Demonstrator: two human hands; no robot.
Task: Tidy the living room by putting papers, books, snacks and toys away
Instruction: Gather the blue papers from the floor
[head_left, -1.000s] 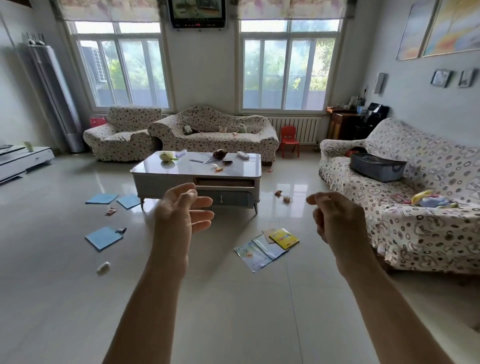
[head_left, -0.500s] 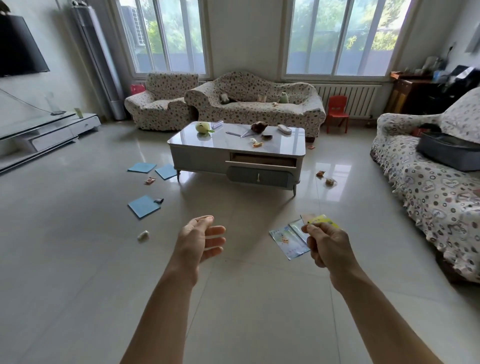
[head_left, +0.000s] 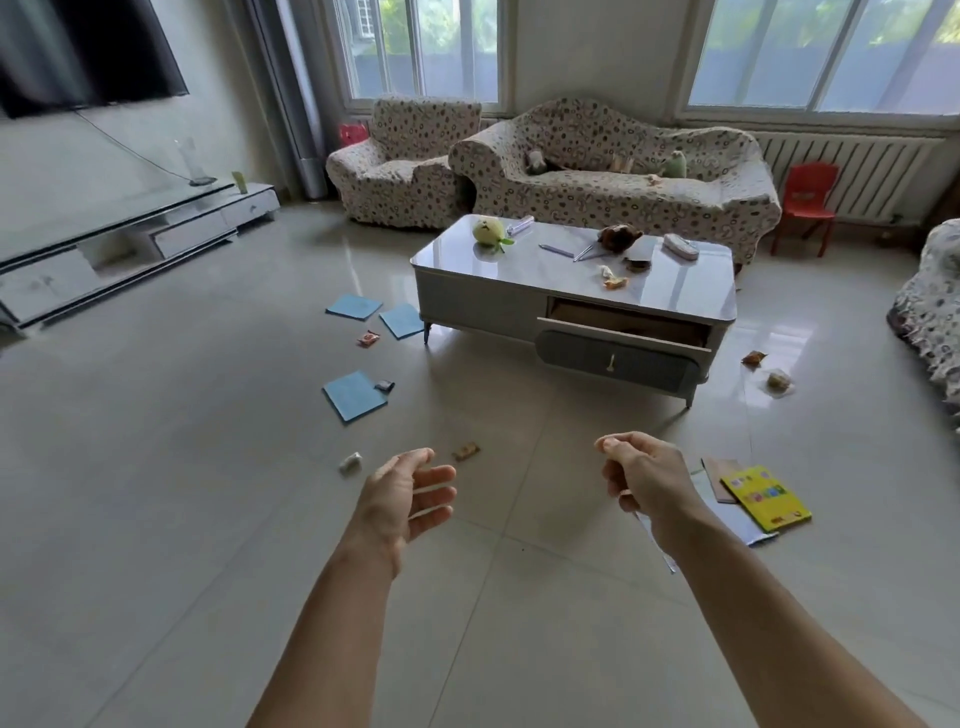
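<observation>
Both arms reach out low over the tiled floor (head_left: 156, 493). The left hand (head_left: 402, 499) hangs with its fingers loosely spread and slightly bent, holding nothing. The right hand (head_left: 641, 475) has its fingers curled in toward the palm with the thumb against them, and its grip is empty too.

Just right of that hand lies a small pile of books on the floor, a yellow book (head_left: 769, 498) on top with paler sheets under it. Farther off on the left lie three blue papers: one blue paper (head_left: 354, 395) nearer, with a small wrapped snack (head_left: 384, 385) touching its far right corner, and two more (head_left: 379, 312) side by side near the left end of the desk (head_left: 519, 270). A red snack packet (head_left: 368, 339) sits between them. Close ahead of the left hand are a white wrapper (head_left: 350, 461) and a tan snack bar (head_left: 466, 451).

The desk stands in the middle of the room with its drawer (head_left: 618, 348) pulled partly out. On top are a green plush toy (head_left: 488, 231) at the left, a brown plush toy (head_left: 618, 238) farther right, pens, and a few snacks. Two more snack bags (head_left: 766, 370) lie on the floor right of the desk.

A patterned sofa (head_left: 613, 182) and armchair (head_left: 405, 166) stand at the far side, with a red child's chair (head_left: 805, 205) to the right.
</observation>
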